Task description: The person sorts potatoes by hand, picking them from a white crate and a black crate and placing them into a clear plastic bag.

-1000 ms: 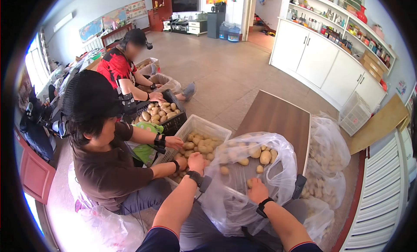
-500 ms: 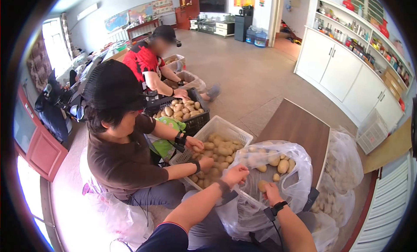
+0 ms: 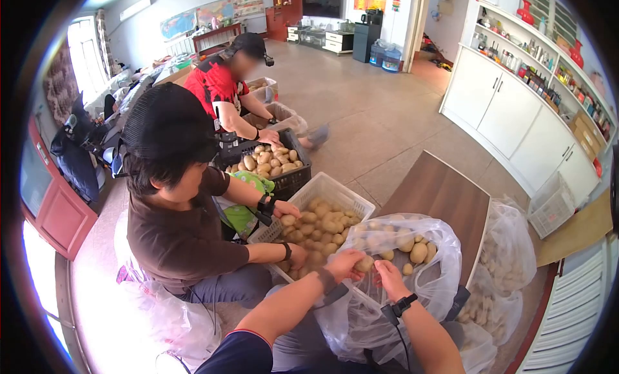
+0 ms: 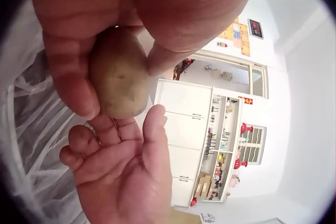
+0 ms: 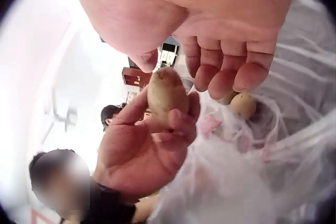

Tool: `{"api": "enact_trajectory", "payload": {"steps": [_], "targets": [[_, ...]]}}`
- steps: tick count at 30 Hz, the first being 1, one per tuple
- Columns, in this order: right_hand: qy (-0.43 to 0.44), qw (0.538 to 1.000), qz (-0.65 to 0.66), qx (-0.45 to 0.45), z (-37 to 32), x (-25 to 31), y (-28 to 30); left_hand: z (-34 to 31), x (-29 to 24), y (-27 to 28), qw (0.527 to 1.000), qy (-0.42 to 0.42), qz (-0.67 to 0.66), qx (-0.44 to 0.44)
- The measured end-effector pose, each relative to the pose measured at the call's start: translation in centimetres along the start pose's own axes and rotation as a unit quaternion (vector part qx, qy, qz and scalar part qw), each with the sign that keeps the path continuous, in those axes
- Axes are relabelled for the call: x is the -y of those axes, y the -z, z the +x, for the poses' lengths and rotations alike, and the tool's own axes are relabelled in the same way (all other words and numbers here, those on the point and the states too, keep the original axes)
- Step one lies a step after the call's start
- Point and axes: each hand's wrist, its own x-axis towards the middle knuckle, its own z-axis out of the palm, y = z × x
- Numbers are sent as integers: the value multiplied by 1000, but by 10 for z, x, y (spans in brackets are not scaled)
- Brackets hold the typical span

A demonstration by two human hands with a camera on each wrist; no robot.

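Over the open mouth of the clear plastic bag (image 3: 425, 303), my left hand (image 3: 343, 265) pinches a potato (image 3: 365, 264) between thumb and fingers. The potato is oval and tan, with small dark specks, as the left wrist view shows. Facing it is my right hand (image 3: 391, 280), its fingers loosely bent and nothing in its grasp. In the right wrist view the right fingertips (image 5: 223, 81) hang just beyond the potato's upper end. Several more potatoes (image 3: 418, 253) lie in the bag. Left of the bag stands a white crate (image 3: 351, 196) full of potatoes.
A person in a brown shirt (image 3: 187, 238) reaches into the white crate from the left. Behind sits another person in red (image 3: 209, 93) by a black crate (image 3: 300, 174) of potatoes. A brown board (image 3: 445, 187) lies beyond the bag; filled bags (image 3: 506, 245) stand right.
My right hand lifted a potato from the bag and brought it to my left hand, which now holds it. My left hand moved from the crate's edge to over the bag. The head view swung left.
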Motion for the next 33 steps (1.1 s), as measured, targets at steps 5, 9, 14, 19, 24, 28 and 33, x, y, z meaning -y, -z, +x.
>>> {"api": "enact_trajectory", "payload": {"steps": [5,9,14,19,24,28,33], "targets": [[268,764,-541,-229,17,-23,52,3,-28,7,978,58,-151,-129],[181,744,-597,-237,7,-22,70,13,-24,32,960,33,-170,-219],[174,723,-633,-216,0,-33,78,22,-7,61,931,58,-208,-293],[115,716,-665,-177,-7,-42,76,74,104,153,958,-107,155,-218],[198,726,-633,-182,-22,-51,71,47,59,139,937,-147,273,-160],[161,742,-629,-169,-31,-41,64,45,55,142,973,22,136,-182],[277,796,-499,-202,-15,-58,68,57,86,180,996,-16,-15,-81]]}}
